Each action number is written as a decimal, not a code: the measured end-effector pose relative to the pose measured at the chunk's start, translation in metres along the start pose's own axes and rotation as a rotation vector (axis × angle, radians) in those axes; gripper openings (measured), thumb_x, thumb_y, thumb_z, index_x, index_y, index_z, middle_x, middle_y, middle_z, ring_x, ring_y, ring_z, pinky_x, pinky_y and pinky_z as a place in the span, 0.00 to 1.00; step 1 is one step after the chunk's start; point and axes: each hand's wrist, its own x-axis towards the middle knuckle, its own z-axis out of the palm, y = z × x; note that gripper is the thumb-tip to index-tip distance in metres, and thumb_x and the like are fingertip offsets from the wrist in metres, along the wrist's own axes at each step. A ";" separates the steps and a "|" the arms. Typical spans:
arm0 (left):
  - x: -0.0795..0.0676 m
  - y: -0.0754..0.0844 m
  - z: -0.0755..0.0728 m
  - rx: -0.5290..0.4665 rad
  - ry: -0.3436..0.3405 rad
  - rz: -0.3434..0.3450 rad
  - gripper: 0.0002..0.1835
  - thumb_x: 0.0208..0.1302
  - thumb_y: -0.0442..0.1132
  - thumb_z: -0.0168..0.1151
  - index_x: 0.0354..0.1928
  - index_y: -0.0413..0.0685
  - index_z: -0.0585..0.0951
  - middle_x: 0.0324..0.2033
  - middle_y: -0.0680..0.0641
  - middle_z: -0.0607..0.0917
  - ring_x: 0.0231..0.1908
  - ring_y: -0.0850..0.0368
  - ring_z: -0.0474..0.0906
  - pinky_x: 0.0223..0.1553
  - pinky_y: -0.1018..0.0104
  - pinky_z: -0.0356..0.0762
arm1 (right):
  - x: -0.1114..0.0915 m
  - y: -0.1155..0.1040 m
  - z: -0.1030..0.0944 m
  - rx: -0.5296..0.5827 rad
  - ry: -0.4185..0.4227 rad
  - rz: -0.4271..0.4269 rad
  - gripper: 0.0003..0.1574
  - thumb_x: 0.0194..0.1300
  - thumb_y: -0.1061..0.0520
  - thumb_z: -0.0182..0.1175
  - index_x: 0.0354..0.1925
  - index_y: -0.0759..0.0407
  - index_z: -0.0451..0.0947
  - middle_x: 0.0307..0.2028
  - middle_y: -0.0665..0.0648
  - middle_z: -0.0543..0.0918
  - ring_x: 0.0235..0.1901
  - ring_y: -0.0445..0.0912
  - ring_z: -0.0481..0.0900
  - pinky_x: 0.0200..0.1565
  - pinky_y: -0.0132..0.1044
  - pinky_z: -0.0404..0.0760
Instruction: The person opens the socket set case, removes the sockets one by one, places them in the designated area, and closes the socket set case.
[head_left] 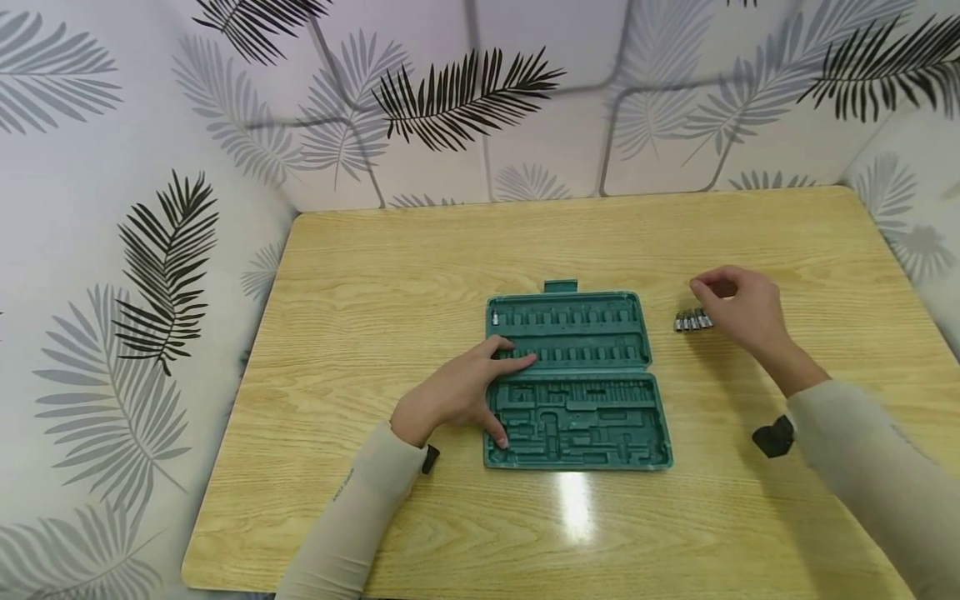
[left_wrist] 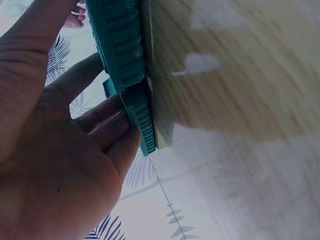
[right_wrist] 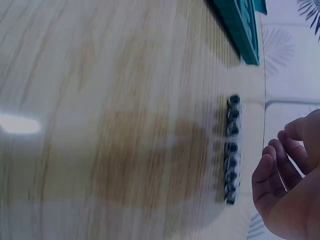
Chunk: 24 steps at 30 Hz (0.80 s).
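Observation:
A green plastic socket case point(head_left: 577, 460) lies unfolded on the table, its moulded slots facing up. One small silver socket point(head_left: 495, 317) stands in the upper left slot. My left hand point(head_left: 468, 387) rests spread on the case's left edge, thumb on the lower half and fingers on the upper. In the left wrist view, some fingertips point(left_wrist: 131, 137) touch the case's side. To the right of the case, a row of several silver sockets point(head_left: 692, 320) stands on the table. My right hand point(head_left: 742, 307) hovers over them, thumb and index tips close together; nothing shows between them.
The wooden table point(head_left: 360, 292) backs onto a wall with leaf patterns point(head_left: 465, 100). A latch tab point(head_left: 560, 286) sticks out from the case's far edge. A black strap piece point(head_left: 774, 437) hangs by the right sleeve.

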 end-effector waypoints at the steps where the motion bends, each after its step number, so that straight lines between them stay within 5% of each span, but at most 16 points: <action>1: 0.000 0.000 0.000 -0.001 0.000 0.000 0.68 0.44 0.56 0.92 0.87 0.62 0.63 0.82 0.42 0.62 0.78 0.42 0.68 0.72 0.50 0.78 | 0.000 -0.004 0.004 0.007 -0.001 -0.012 0.24 0.83 0.47 0.60 0.56 0.66 0.88 0.50 0.71 0.90 0.41 0.41 0.83 0.36 0.20 0.71; 5: -0.001 0.001 0.000 -0.007 0.001 -0.003 0.68 0.44 0.55 0.92 0.87 0.62 0.63 0.82 0.42 0.62 0.78 0.42 0.69 0.72 0.50 0.78 | 0.002 -0.023 0.020 0.049 -0.015 -0.054 0.21 0.82 0.49 0.62 0.54 0.65 0.88 0.48 0.69 0.91 0.47 0.57 0.86 0.35 0.21 0.72; 14: 0.000 0.002 -0.002 -0.028 -0.014 -0.020 0.67 0.44 0.54 0.92 0.87 0.63 0.63 0.82 0.42 0.61 0.79 0.42 0.67 0.72 0.49 0.77 | 0.010 -0.078 0.060 0.104 -0.114 -0.140 0.17 0.82 0.52 0.62 0.53 0.64 0.89 0.47 0.67 0.91 0.47 0.58 0.87 0.45 0.40 0.78; 24: 0.002 -0.006 0.001 -0.007 0.005 0.009 0.68 0.43 0.57 0.93 0.87 0.62 0.64 0.81 0.42 0.63 0.78 0.44 0.68 0.73 0.52 0.77 | 0.013 -0.124 0.101 0.038 -0.403 -0.254 0.16 0.83 0.55 0.62 0.56 0.63 0.89 0.49 0.64 0.91 0.49 0.57 0.89 0.55 0.57 0.85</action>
